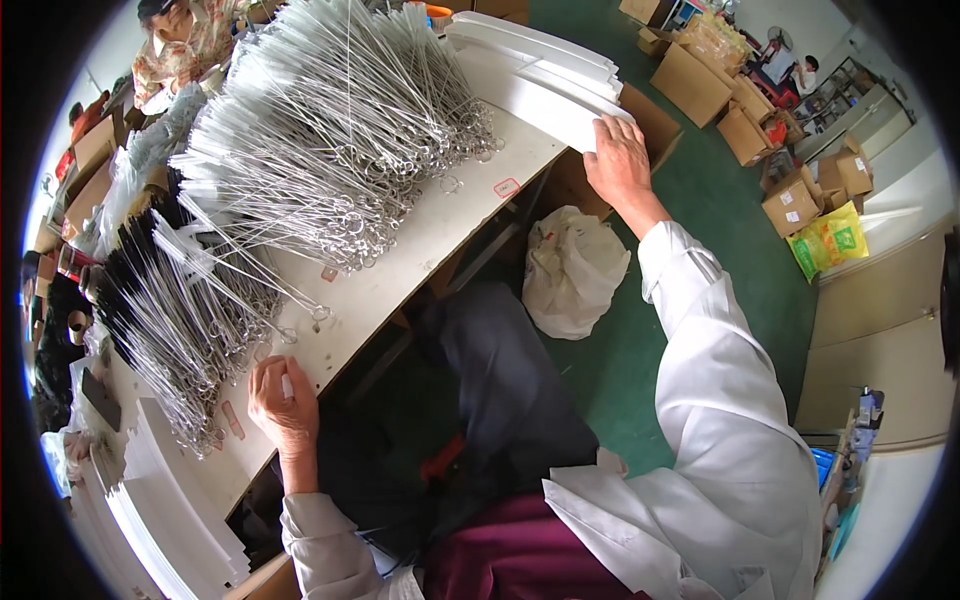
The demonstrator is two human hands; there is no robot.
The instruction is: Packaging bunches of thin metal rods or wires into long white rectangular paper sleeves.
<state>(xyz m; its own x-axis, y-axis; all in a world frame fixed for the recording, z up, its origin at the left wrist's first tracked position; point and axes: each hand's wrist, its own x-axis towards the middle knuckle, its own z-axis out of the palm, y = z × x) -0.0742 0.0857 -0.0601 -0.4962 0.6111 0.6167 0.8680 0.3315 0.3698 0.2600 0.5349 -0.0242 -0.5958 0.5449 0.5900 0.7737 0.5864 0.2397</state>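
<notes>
Wire-handled tube brushes with looped ends lie in a big heap (330, 130) on the white worktable (400, 270). A smaller pile of black-bristled brushes (170, 300) is at the left, with a few white-tipped ones across it. My left hand (283, 405) rests at the table's near edge beside that pile, fingers curled. A small white bit shows at its fingers; I cannot make out what it is. My right hand (617, 165) reaches to the table's far right end, its fingers bent over the end of a white sheet (540, 95) in a stack.
More long white strips (165, 520) stand at the lower left. A white plastic bag (572, 270) hangs or stands beside the table. Cardboard boxes (695, 85) are on the green floor at the back right. Another person (185, 50) sits across the table.
</notes>
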